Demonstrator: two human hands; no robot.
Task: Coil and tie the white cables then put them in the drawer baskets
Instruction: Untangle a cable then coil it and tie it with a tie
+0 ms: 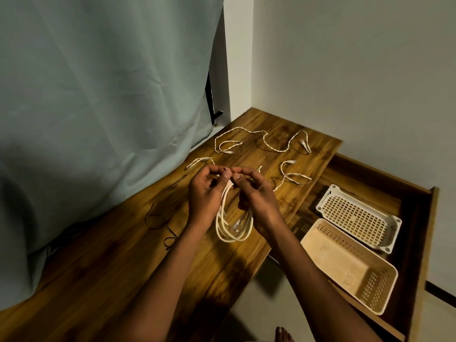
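- Evidently the tying step is in hand: the left hand [204,193] and right hand [256,196] each pinch the top of a coiled white cable [233,225], held just above the desk [246,262].
- Both grips are clenched on that coil's gathered neck.
- Next, I judge, a black tie [154,219] from the desk must wrap the neck.
- Loose white cables [261,140] lie farther back, uncoiled.
- Beside the desk, the white basket [394,223] and beige basket [311,239] sit in the open drawer [417,243].
- No readable writing or brand shows.
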